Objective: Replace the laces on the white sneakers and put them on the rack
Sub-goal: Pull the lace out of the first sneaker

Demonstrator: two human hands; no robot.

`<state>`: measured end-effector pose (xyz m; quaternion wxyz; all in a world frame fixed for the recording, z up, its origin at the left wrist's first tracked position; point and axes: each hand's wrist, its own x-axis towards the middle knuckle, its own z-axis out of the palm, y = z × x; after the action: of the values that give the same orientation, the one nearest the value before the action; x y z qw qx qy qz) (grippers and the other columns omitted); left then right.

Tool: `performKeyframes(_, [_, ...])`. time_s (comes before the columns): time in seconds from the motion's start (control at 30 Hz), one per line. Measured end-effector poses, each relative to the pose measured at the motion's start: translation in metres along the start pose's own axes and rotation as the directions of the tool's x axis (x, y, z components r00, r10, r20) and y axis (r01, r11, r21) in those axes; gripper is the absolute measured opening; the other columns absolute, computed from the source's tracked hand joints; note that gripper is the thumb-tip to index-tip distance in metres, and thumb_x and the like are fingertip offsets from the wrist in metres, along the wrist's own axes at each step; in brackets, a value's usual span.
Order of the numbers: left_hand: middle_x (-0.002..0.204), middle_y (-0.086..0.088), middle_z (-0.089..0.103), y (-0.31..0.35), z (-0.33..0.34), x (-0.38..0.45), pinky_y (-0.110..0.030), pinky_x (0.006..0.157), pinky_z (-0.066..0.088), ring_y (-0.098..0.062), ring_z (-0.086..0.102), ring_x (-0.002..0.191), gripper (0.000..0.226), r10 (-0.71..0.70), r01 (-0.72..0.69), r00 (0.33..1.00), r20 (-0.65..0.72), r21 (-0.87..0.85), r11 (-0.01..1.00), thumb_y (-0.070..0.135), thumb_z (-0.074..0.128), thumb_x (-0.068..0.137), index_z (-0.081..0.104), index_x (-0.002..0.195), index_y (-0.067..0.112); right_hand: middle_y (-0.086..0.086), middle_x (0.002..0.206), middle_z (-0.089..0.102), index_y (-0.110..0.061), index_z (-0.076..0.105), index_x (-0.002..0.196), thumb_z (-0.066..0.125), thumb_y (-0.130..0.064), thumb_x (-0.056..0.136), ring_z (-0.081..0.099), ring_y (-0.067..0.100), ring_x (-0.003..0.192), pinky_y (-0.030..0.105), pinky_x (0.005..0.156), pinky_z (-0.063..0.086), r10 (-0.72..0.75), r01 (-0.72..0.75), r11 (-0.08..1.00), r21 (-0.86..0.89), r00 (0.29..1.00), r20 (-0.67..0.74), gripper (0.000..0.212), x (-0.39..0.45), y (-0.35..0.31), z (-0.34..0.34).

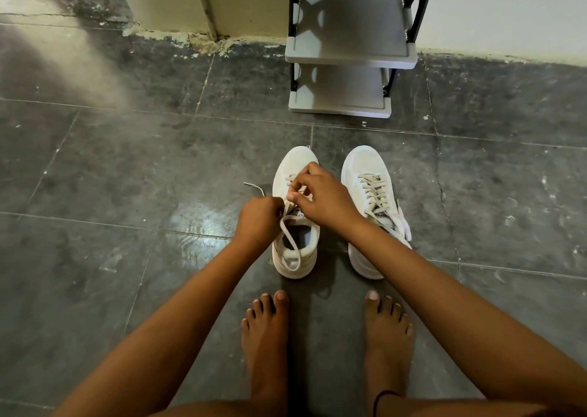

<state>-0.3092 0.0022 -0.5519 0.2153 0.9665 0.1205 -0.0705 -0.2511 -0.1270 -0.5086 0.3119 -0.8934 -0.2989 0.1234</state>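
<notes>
While both hands pinch lace, rack shelves bare.

Two white low-top sneakers stand side by side on the dark grey tiled floor, toes toward a grey plastic shoe rack. The left sneaker is half laced; the left hand and the right hand each pinch its beige flat lace. The right sneaker is fully laced. Two bare feet rest just behind.

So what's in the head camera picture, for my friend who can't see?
Two hands work a lace on the left white sneaker: left hand and right hand each pinch it. The right sneaker is laced; an empty grey rack stands behind.
</notes>
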Motion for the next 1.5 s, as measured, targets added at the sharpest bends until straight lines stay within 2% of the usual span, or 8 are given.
performKeyframes(0.3, [0.090,-0.015,0.069,0.001,0.000,0.001,-0.040,0.075,0.053,-0.032,0.062,0.084,0.017,-0.012,0.012,1.000,0.004,0.022,1.000,0.006,0.054,0.086,0.069,0.095,0.006,0.009,0.123,0.044,-0.012,0.064,0.107,0.054,-0.026,0.091,0.051,0.027,0.104,0.035,0.072,0.044,-0.126,0.201,0.823,-0.530,0.976,0.175,0.024,-0.018,0.021,0.009])
performKeyframes(0.43, [0.086,-0.016,0.066,0.004,-0.001,-0.001,-0.034,0.067,0.045,-0.034,0.061,0.083,0.014,0.005,-0.005,1.000,0.002,0.065,0.998,0.013,0.053,0.088,0.065,0.089,0.005,0.001,0.112,0.048,-0.010,0.069,0.093,0.065,-0.023,0.086,0.053,0.018,0.097,0.031,0.079,0.045,0.032,-0.029,0.998,-0.054,0.998,0.054,0.016,-0.014,0.014,0.017])
performKeyframes(0.67, [0.085,-0.015,0.069,-0.003,0.001,-0.002,-0.037,0.065,0.049,-0.034,0.062,0.081,0.011,-0.028,0.027,0.999,-0.032,-0.037,0.999,0.009,0.062,0.082,0.070,0.090,0.006,-0.006,0.074,0.059,-0.015,0.065,0.079,0.065,-0.017,0.086,0.057,0.014,0.077,0.033,0.077,0.048,0.317,-0.234,0.807,0.542,0.946,-0.065,0.007,0.007,0.003,0.004])
performKeyframes(0.9, [0.082,0.004,0.065,0.002,-0.008,-0.001,-0.030,0.060,0.044,-0.019,0.062,0.076,0.028,-0.123,0.091,0.986,-0.115,-0.256,0.962,0.046,0.060,0.087,0.068,0.086,0.020,0.003,0.136,0.052,-0.020,0.042,0.131,0.048,-0.006,0.096,0.047,0.014,0.126,0.031,0.104,0.040,0.161,-0.137,0.643,0.754,0.986,0.042,0.038,0.008,0.007,-0.010])
performKeyframes(1.03, [0.071,-0.006,0.064,0.015,-0.021,0.003,-0.028,0.049,0.049,-0.019,0.058,0.056,0.044,-0.343,0.233,0.940,-0.004,-0.725,0.648,0.044,0.041,0.097,0.066,0.083,0.011,0.011,0.146,0.033,-0.021,0.010,0.150,0.060,-0.010,0.088,0.047,0.022,0.124,0.041,0.105,0.041,0.288,-0.283,0.852,0.441,0.956,0.057,0.080,-0.004,0.026,0.011])
performKeyframes(1.23, [0.093,-0.009,0.064,0.016,-0.030,0.003,-0.020,0.048,0.052,-0.018,0.061,0.063,0.030,-0.497,0.273,0.843,0.208,-0.960,0.061,0.038,0.038,0.100,0.054,0.102,0.013,0.016,0.142,0.033,-0.009,0.022,0.145,0.066,-0.032,0.084,0.039,0.032,0.129,0.042,0.106,0.035,0.341,-0.346,0.938,0.033,0.935,0.099,0.079,-0.022,0.036,0.023])
performKeyframes(1.4, [0.091,-0.004,0.067,0.007,-0.011,-0.004,-0.022,0.063,0.049,-0.016,0.061,0.073,0.010,-0.147,0.062,0.983,-0.106,-0.565,0.822,0.016,0.061,0.089,0.069,0.094,0.016,0.015,0.139,0.044,-0.004,0.036,0.138,0.052,-0.027,0.094,0.045,0.032,0.125,0.037,0.099,0.037,0.249,-0.235,0.965,-0.119,0.960,0.127,0.053,-0.030,0.031,0.027])
performKeyframes(1.5, [0.105,-0.003,0.061,0.010,-0.006,-0.001,-0.033,0.070,0.050,-0.023,0.060,0.084,0.020,0.087,-0.089,0.991,-0.102,-0.015,0.996,0.026,0.059,0.091,0.068,0.108,0.019,0.016,0.147,0.036,-0.004,0.028,0.144,0.043,-0.021,0.097,0.043,0.034,0.128,0.041,0.104,0.037,0.205,-0.189,0.970,-0.153,0.974,0.097,0.053,-0.036,0.031,0.035])
